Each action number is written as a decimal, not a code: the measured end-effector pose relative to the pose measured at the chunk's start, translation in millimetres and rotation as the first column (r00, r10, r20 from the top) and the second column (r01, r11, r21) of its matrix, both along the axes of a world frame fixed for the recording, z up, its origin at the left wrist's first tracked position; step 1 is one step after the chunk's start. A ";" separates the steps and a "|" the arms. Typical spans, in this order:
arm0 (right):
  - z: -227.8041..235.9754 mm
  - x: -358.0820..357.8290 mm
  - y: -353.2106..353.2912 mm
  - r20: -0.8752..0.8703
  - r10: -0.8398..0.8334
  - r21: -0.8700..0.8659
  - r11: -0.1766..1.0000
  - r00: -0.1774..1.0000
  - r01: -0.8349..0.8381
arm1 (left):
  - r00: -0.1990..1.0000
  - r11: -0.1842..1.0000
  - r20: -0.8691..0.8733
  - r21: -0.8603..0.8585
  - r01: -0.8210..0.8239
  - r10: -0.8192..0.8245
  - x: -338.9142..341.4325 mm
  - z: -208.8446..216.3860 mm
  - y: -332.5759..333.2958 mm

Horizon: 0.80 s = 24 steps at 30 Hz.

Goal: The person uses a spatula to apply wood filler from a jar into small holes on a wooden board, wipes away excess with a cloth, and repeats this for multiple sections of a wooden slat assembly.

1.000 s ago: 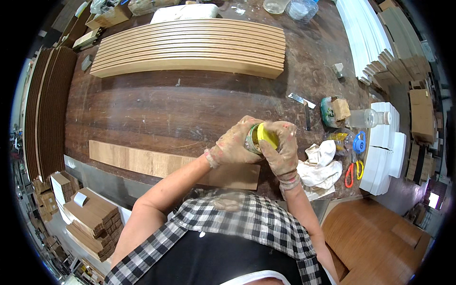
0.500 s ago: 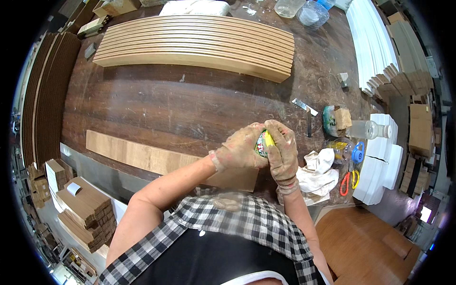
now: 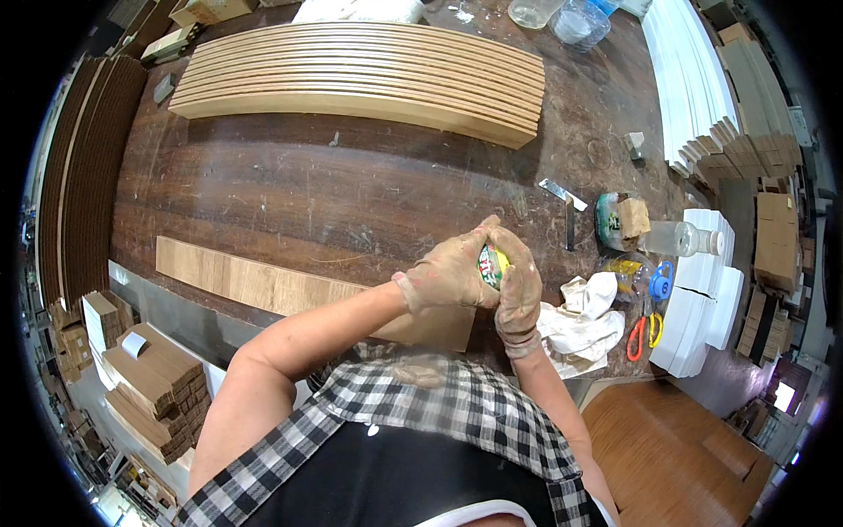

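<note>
Chg. vs. a moment ago: yellow lid (image 3: 503, 261) now against small container (image 3: 489, 269), whose open mouth is out of sight — lid judged on, tightness can't tell. Container held just beyond R end of plank (image 3: 263, 287). L hand (image 3: 448, 268) grip closed round container; R hand (image 3: 521, 285) grip closed over lid side. Forearms converge — L crosses above plank.

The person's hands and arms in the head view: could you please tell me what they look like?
The left hand and right hand wear tan-beige work gloves, discoloured and faintly marked with red. The gloves end at the wrists in cuffs. Both forearms are bare, with no sleeves over them.
</note>
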State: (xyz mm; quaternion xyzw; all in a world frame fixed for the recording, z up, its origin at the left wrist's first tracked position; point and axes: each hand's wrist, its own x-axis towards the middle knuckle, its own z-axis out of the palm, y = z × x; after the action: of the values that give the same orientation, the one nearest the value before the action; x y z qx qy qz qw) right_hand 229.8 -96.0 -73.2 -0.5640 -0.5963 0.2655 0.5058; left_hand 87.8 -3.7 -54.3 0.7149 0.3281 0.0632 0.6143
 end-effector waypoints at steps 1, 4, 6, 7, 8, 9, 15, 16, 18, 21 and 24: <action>-4.5 -1.0 -1.1 -0.010 -0.025 -0.006 1.000 1.000 0.025 | 0.999 0.999 -0.052 0.046 -0.014 0.017 4.7 1.1 -1.6; -8.7 -7.1 -0.5 0.042 -0.121 -0.076 0.989 0.992 0.124 | 0.991 0.978 -0.100 0.197 -0.065 0.086 13.0 -2.5 -5.6; -9.6 -1.6 -0.8 -0.073 -0.072 -0.163 0.985 0.995 0.060 | 0.992 0.974 -0.102 0.221 -0.049 0.073 14.0 -3.3 -2.9; -3.9 1.8 3.1 -0.147 -0.044 -0.192 0.981 0.988 0.015 | 0.991 0.975 -0.101 0.214 -0.060 0.083 14.0 -2.9 -1.8; -0.7 5.9 6.2 -0.221 -0.019 -0.218 0.975 0.975 -0.031 | 0.991 0.976 -0.099 0.207 -0.072 0.094 13.5 -1.7 -0.4; -1.2 11.5 8.7 -0.453 0.013 -0.219 0.968 0.891 -0.125 | 0.990 0.976 -0.094 0.203 -0.083 0.104 12.8 -0.6 1.5; 43.4 45.9 23.6 -0.356 0.253 -0.398 0.830 0.900 -0.391 | 0.996 0.992 0.073 -0.116 -0.049 0.057 -4.4 -3.7 18.3; 47.3 48.3 26.7 -0.316 0.277 -0.416 0.819 0.908 -0.394 | 0.995 0.987 0.095 -0.157 -0.028 0.043 -5.1 -1.3 21.2; 55.2 53.0 37.5 -0.285 0.290 -0.439 0.808 0.914 -0.393 | 0.953 0.952 0.264 -0.299 -0.063 0.146 -5.5 -6.6 18.9; 68.5 56.9 48.1 -0.217 0.343 -0.434 0.804 0.914 -0.405 | 0.856 0.876 0.420 -0.477 -0.074 0.301 -4.3 -14.7 14.5; 69.6 68.2 57.1 -0.119 0.342 -0.397 0.844 0.932 -0.360 | 0.797 0.803 0.452 -0.591 -0.068 0.401 -1.1 -11.5 15.1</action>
State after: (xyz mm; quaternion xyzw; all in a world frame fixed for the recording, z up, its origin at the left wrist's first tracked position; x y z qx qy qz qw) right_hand 298.0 -38.8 -3.6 -0.5333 -0.6085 0.4855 0.3312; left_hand 86.7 11.4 -65.8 0.4099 0.2286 0.2512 0.8466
